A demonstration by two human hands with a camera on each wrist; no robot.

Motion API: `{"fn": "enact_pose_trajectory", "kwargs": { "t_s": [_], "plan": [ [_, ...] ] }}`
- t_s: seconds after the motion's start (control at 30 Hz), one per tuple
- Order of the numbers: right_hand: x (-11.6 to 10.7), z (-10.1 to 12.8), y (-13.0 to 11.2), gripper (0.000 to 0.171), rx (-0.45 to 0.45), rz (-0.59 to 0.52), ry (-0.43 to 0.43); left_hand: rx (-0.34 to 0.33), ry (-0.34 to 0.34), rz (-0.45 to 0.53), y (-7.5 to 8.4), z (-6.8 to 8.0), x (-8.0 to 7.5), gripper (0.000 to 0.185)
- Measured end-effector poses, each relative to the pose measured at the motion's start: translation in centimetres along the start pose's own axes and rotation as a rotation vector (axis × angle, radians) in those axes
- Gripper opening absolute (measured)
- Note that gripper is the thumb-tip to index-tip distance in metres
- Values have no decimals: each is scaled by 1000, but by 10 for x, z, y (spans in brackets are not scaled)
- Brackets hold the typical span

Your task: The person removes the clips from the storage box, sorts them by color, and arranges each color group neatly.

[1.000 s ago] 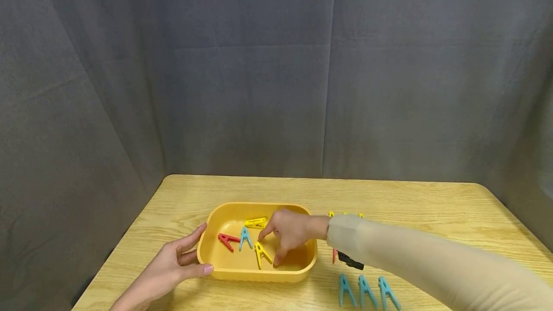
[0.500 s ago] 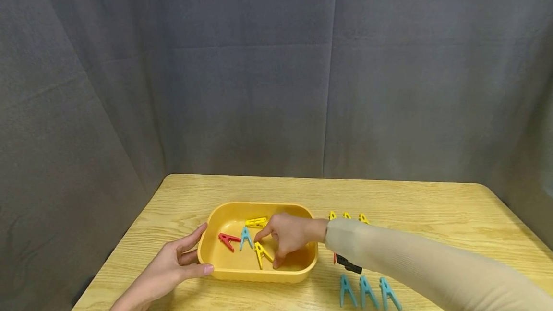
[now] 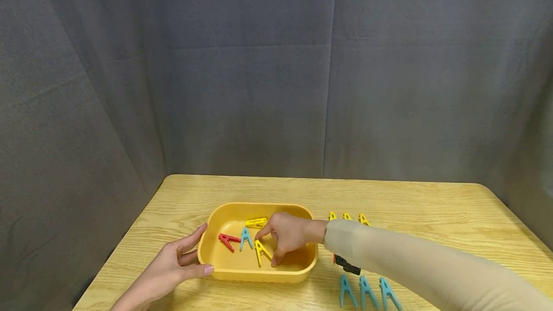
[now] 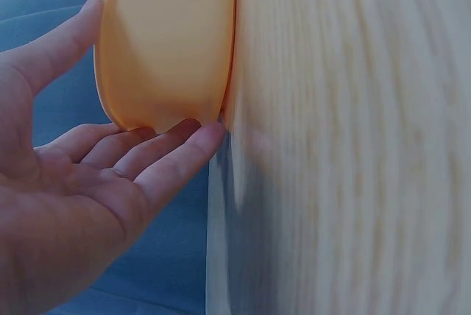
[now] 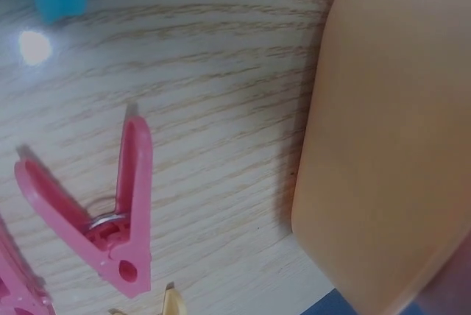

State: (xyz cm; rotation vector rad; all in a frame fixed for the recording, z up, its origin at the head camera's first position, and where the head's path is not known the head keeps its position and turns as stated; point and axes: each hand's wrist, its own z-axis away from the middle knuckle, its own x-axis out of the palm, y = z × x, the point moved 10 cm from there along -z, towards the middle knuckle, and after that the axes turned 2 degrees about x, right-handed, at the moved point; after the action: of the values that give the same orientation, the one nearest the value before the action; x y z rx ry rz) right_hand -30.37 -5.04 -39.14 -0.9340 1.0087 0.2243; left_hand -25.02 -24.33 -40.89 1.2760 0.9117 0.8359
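At the left end of the smooth orange plastic oval tub point(image 3: 224, 268), I am seeing my left hand point(image 3: 166, 270) lying with straight, relaxed fingers point(image 4: 158, 157) touching its wall, thumb along the rim. The tub is sitting on a pale, grained wooden table point(image 3: 432, 215) before a dull grey fabric backdrop point(image 3: 259, 71). Inside it are lying a red plastic peg point(image 3: 226, 241), a blue plastic peg point(image 3: 245, 238), a far yellow peg point(image 3: 257, 222) and a near yellow A-shaped plastic peg point(image 3: 261, 252). My right hand point(image 3: 286, 235) is reaching in, curled fingers closing on this near peg. Further right, a pink plastic peg point(image 5: 110, 216) is resting beside the tub, with three blue pegs point(image 3: 367, 292) in a row.
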Motion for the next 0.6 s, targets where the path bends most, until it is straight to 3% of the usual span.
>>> {"fn": "enact_pose_trajectory", "kwargs": {
  "t_s": [0.37, 0.6],
  "plan": [
    [-14, 7, -9, 59, -89, -11, 58, -7, -23, 33, -1, -1, 2, 97],
    [-23, 14, -7, 57, -58, -73, 87, -14, -18, 25, -2, -2, 1, 98]
  ]
}}
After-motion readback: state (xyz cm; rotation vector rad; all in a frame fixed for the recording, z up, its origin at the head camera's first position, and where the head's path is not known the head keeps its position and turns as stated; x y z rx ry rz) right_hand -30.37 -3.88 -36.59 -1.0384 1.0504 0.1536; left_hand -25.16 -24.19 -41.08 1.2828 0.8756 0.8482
